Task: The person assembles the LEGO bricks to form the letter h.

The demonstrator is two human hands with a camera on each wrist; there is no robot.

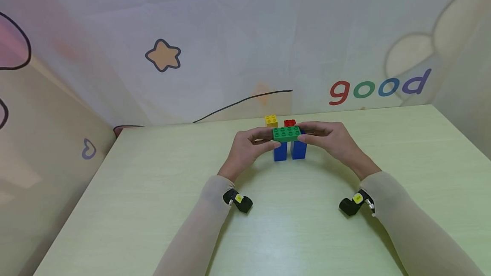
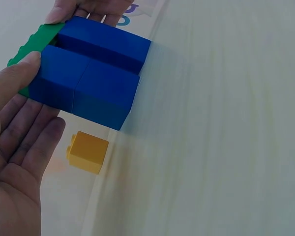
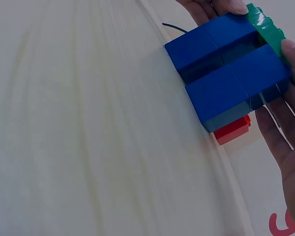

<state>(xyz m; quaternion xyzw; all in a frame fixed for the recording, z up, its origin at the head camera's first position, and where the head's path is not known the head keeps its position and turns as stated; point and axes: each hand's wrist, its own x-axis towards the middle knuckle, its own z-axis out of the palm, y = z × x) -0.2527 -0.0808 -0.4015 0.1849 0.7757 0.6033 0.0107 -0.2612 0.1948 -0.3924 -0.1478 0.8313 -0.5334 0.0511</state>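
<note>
A green toy building brick (image 1: 286,134) with studs on top lies across two blue columns (image 1: 280,151), bridging them with a gap between. Each column is two stacked blue bricks (image 3: 219,98), as the seam in the right wrist view shows. My left hand (image 1: 251,146) pinches the green brick's left end, its thumb in front at the seam with the blue and its fingers behind. At the other end my right hand (image 1: 333,139) grips the green brick the same way, thumb on the near side.
Behind the blue columns stand a yellow brick (image 1: 271,120) on the left and a red brick (image 1: 289,122) on the right, partly hidden. The pale green table (image 1: 165,208) runs back to a printed wall cloth (image 1: 238,46).
</note>
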